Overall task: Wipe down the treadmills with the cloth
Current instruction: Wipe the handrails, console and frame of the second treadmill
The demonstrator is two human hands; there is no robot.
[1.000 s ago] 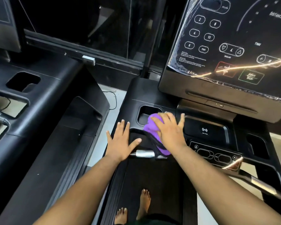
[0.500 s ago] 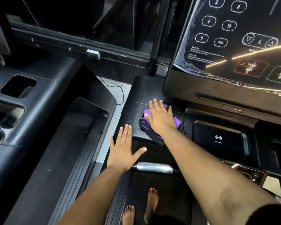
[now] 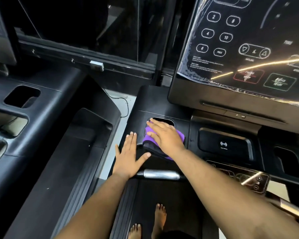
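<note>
The purple cloth (image 3: 149, 136) lies on the treadmill (image 3: 162, 100) console, at the near edge of the cup holder (image 3: 163, 120). The right hand (image 3: 166, 137) presses flat on it, fingers (image 3: 155, 124) straight and close together, not gripping. The left hand (image 3: 129, 157) rests flat just beside the cloth, fingers spread. A metal handlebar (image 3: 160, 174) runs below both hands. Bare feet (image 3: 160, 216) stand on the belt.

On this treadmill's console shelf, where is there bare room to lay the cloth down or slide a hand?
Free: the flat black ledge between the cup recess and the screen, and the charging pad right of the purple cloth. Crowded: the front left corner, where the right hand presses the cloth and the left hand lies flat beside it.
</note>
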